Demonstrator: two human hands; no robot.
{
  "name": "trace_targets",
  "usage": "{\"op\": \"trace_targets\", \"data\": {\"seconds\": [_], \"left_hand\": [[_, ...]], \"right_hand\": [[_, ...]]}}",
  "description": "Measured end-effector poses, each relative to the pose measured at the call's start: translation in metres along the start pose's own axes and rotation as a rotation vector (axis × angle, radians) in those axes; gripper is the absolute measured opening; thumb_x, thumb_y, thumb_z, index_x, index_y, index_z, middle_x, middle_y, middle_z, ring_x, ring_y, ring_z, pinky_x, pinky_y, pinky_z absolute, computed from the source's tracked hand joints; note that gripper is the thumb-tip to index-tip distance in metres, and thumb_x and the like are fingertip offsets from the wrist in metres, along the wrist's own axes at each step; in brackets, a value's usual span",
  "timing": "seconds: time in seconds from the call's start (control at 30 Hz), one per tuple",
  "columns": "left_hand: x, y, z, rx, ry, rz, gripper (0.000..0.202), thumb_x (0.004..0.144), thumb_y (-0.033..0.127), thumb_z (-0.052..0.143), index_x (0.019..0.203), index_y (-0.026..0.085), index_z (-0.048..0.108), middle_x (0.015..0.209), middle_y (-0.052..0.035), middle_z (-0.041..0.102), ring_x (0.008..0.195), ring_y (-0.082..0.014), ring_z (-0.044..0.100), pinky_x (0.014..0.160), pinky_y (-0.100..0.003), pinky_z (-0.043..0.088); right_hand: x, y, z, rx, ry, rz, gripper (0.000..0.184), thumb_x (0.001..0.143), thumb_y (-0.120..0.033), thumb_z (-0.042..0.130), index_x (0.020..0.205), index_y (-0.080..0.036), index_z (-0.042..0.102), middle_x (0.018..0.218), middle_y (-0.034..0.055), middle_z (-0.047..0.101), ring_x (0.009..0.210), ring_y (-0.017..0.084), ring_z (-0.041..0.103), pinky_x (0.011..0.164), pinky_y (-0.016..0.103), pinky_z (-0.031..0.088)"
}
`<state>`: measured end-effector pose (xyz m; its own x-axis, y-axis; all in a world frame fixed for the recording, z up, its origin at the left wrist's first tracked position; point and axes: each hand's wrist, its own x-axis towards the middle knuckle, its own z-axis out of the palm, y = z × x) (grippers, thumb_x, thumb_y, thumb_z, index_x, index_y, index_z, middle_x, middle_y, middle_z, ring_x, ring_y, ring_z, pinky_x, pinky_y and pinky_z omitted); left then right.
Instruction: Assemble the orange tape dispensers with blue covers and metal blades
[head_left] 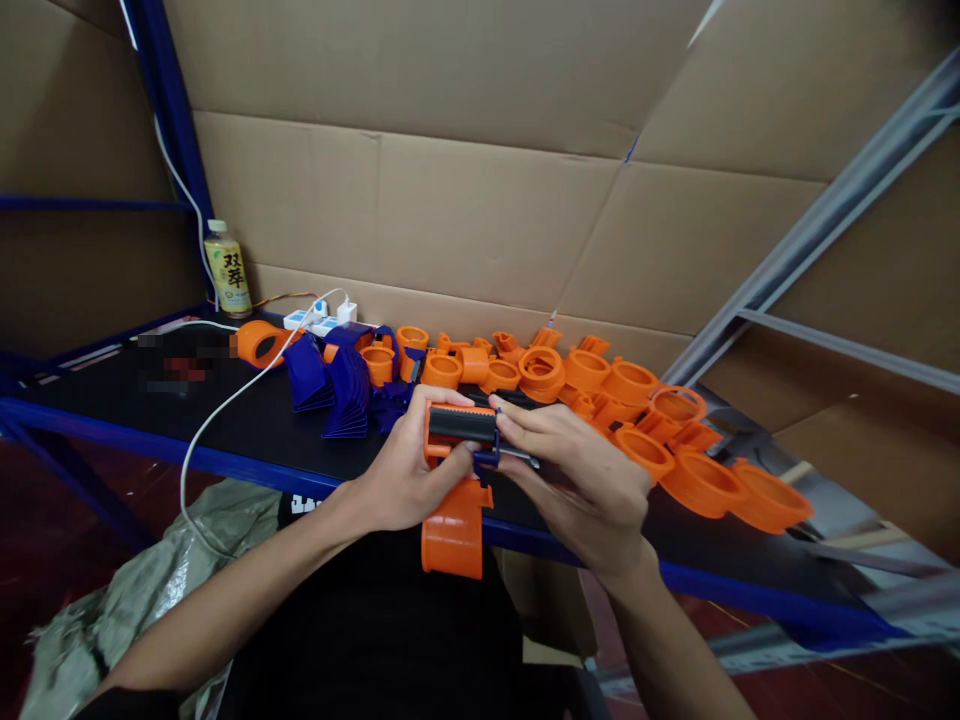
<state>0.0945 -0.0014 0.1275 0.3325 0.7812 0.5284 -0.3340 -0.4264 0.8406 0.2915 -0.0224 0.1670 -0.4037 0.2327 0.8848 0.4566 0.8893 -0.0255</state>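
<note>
An orange tape dispenser [453,535] with a black roller, a toothed edge and a dark blue end piece is held over the bench's front edge. Around its left end my left hand [409,470] is closed, the thumb pressed below the roller. My right hand [577,470] pinches at the blue piece on the right end. A thin metal-looking strip [521,457] sticks out beneath its fingers; whether the hand grips it I cannot tell. The dispenser's round body hangs downward. Behind my hands lie several orange ring-shaped dispenser bodies [541,374] and stacked blue plastic plates [347,392].
The black bench top [247,420] has a blue metal frame. A drink bottle [228,270] stands at the back left, near a white power strip [319,322]. A white cable [225,400] hangs over the front edge. Cardboard [450,210] walls the back; a grey sack [180,560] lies below.
</note>
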Motion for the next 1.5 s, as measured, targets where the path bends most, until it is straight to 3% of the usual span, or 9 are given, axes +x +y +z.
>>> {"op": "trace_targets", "data": {"seconds": [0.13,0.3,0.5,0.73,0.93,1.03,1.13,1.37,1.5], "left_hand": [[0.01,0.011,-0.012,-0.273,-0.133,-0.126,0.049,0.081,0.023,0.079,0.126,0.024,0.058,0.129,-0.0104,0.065,0.113,-0.0261,0.069,0.1,-0.044,0.057],[0.021,0.016,-0.024,-0.542,-0.224,-0.259,0.055,0.079,0.03,0.081,0.13,0.022,0.062,0.14,-0.0151,0.062,0.127,-0.0359,0.063,0.102,-0.056,0.054],[0.028,0.009,-0.049,-0.544,0.019,-0.198,0.046,0.073,0.044,0.087,0.102,0.012,0.071,0.103,-0.0152,0.077,0.107,-0.0337,0.073,0.105,-0.058,0.052],[0.028,0.036,-0.086,-0.459,0.219,-0.093,0.047,0.078,0.041,0.078,0.114,0.012,0.069,0.114,-0.0172,0.076,0.107,-0.0335,0.074,0.105,-0.053,0.053],[0.029,0.048,-0.092,-0.506,0.347,-0.052,0.051,0.081,0.053,0.072,0.111,0.012,0.067,0.101,-0.0141,0.076,0.087,-0.0267,0.076,0.095,-0.047,0.06],[0.03,0.054,-0.089,-0.619,0.401,-0.028,0.055,0.091,0.062,0.057,0.111,0.012,0.065,0.093,-0.0084,0.074,0.079,-0.0191,0.073,0.092,-0.042,0.061],[0.03,0.053,-0.086,-0.691,0.386,-0.023,0.05,0.096,0.06,0.048,0.114,0.015,0.06,0.1,-0.0079,0.072,0.093,-0.0217,0.073,0.089,-0.042,0.061],[0.035,0.038,-0.086,-0.697,0.308,-0.2,0.036,0.084,0.048,0.074,0.098,0.017,0.063,0.082,-0.003,0.071,0.063,-0.0135,0.069,0.082,-0.036,0.064],[0.038,0.033,-0.076,-0.707,0.269,-0.2,0.036,0.088,0.047,0.069,0.105,0.015,0.068,0.089,-0.0085,0.076,0.083,-0.0228,0.076,0.089,-0.04,0.062]], "right_hand": [[-0.004,0.013,0.008,-0.014,0.041,0.082,0.048,0.084,-0.01,0.078,0.128,-0.028,0.07,0.122,0.0079,0.076,0.108,0.027,0.074,0.091,0.044,0.063],[0.0,0.028,0.011,0.071,0.005,0.219,0.037,0.088,-0.02,0.076,0.124,-0.028,0.073,0.135,0.0086,0.069,0.128,0.029,0.064,0.109,0.054,0.053],[0.003,0.025,0.01,0.005,-0.115,0.295,0.026,0.099,-0.023,0.061,0.122,-0.027,0.073,0.128,0.0071,0.073,0.121,0.025,0.065,0.106,0.05,0.052],[-0.021,0.007,0.038,-0.155,-0.705,0.184,0.023,0.095,-0.036,0.068,0.114,-0.024,0.074,0.109,0.0083,0.076,0.105,0.026,0.066,0.088,0.043,0.056],[-0.038,0.009,0.052,-0.267,-0.79,0.148,0.011,0.097,-0.02,0.063,0.1,-0.02,0.074,0.094,0.0073,0.075,0.09,0.022,0.068,0.08,0.036,0.054],[-0.04,0.008,0.048,-0.26,-0.749,0.154,0.013,0.097,-0.016,0.059,0.093,-0.018,0.071,0.09,0.0068,0.074,0.083,0.021,0.068,0.076,0.035,0.054],[-0.035,0.008,0.038,-0.171,-0.54,0.265,0.011,0.098,-0.017,0.059,0.1,-0.018,0.07,0.097,0.0074,0.074,0.088,0.021,0.069,0.081,0.035,0.055],[-0.004,0.022,0.015,0.188,-0.1,0.704,0.024,0.101,-0.033,0.054,0.119,-0.023,0.066,0.108,0.0052,0.071,0.094,0.018,0.067,0.084,0.031,0.055],[0.002,0.022,0.018,0.309,0.005,0.772,0.035,0.104,-0.043,0.044,0.127,-0.025,0.065,0.112,0.0059,0.068,0.098,0.02,0.066,0.085,0.033,0.056]]}}
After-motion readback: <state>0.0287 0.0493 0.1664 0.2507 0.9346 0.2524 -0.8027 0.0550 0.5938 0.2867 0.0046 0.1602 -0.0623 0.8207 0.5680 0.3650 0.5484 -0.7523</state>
